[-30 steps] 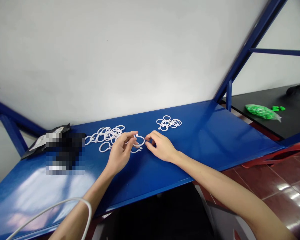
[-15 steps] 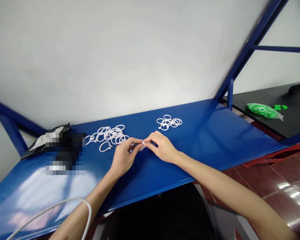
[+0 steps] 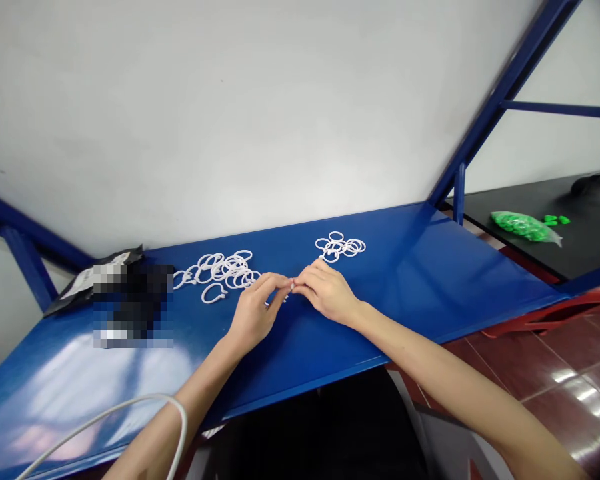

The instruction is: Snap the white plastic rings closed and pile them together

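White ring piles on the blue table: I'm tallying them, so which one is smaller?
The right pile of white rings, just beyond the right hand. It visibly has fewer and covers less space than the left pile beside the left hand.

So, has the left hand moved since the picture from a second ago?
Yes, the left hand has shifted rightward: it is nearer the right cluster of white rings on the blue table.
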The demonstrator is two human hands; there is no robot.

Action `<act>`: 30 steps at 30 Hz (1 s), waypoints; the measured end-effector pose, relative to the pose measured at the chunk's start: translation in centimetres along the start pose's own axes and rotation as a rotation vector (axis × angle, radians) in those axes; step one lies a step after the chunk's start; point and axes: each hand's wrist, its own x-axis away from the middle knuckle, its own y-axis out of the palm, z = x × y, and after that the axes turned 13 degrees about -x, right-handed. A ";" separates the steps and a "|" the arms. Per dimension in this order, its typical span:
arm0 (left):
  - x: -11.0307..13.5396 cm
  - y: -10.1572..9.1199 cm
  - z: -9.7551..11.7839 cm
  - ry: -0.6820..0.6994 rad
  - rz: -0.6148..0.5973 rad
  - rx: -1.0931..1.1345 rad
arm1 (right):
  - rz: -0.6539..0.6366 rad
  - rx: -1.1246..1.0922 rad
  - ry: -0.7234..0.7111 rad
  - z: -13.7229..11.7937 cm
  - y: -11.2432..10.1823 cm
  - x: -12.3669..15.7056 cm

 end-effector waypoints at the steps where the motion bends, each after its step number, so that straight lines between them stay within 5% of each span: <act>1: -0.1 0.1 -0.2 -0.014 -0.003 -0.059 | 0.019 0.032 0.017 0.5 -0.2 -0.2; 8: 0.3 0.1 -2.4 0.003 -0.222 -0.353 | 0.269 0.320 0.281 5.6 -3.7 -0.4; 12: 0.3 0.1 -2.8 0.010 -0.282 -0.363 | 0.318 0.357 0.340 5.7 -4.0 0.0; 21: -0.3 -0.9 -0.8 -0.090 -0.238 -0.047 | -0.030 -0.101 0.075 0.3 -0.6 0.1; 30: -0.4 -1.2 0.0 -0.228 -0.258 0.211 | -0.046 -0.193 0.150 -0.2 -0.5 0.2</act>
